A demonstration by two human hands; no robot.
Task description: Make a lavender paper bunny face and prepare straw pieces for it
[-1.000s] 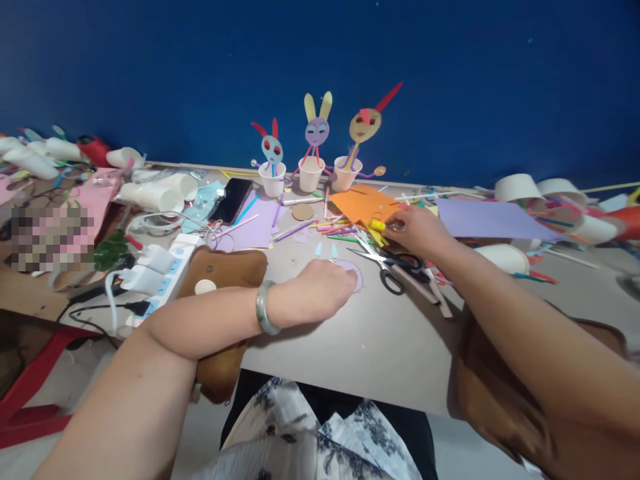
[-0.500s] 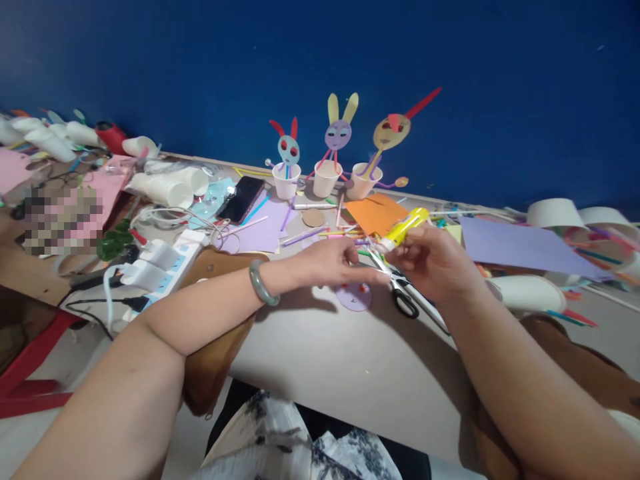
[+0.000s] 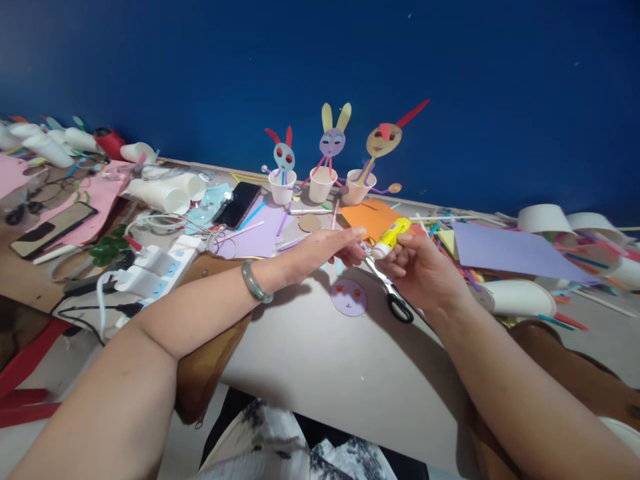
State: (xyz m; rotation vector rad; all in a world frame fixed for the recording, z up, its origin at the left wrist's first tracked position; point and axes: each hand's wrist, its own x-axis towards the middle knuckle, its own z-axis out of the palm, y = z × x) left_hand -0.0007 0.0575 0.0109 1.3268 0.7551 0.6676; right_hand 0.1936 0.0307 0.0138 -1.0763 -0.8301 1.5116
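My right hand [image 3: 417, 273] grips a yellow glue stick [image 3: 394, 235], its white end tilted down and left. Close to that end is my left hand [image 3: 330, 252], its fingers bent around something small and pale at the fingertips that I cannot make out. A jade-coloured bangle [image 3: 256, 281] circles the left wrist. Below the hands, a round purple paper face [image 3: 349, 297] with orange eyes lies on the grey table [image 3: 320, 360]. Black-handled scissors [image 3: 399, 309] rest just right of it, their blades partly behind the right hand.
Three paper-face figures stand in white cups [image 3: 323, 185] along the blue wall. Orange paper [image 3: 370, 215], purple paper [image 3: 520, 252] and a phone [image 3: 239, 205] lie around. At left are a power strip [image 3: 173, 263] and stacked paper cups [image 3: 163, 195]; a brown bag [image 3: 210, 367] overhangs the front edge.
My left hand's fingers have drawn in from a stretched pose to beside the glue stick's white end. The glue stick has shifted slightly left and down. More of the purple face shows.
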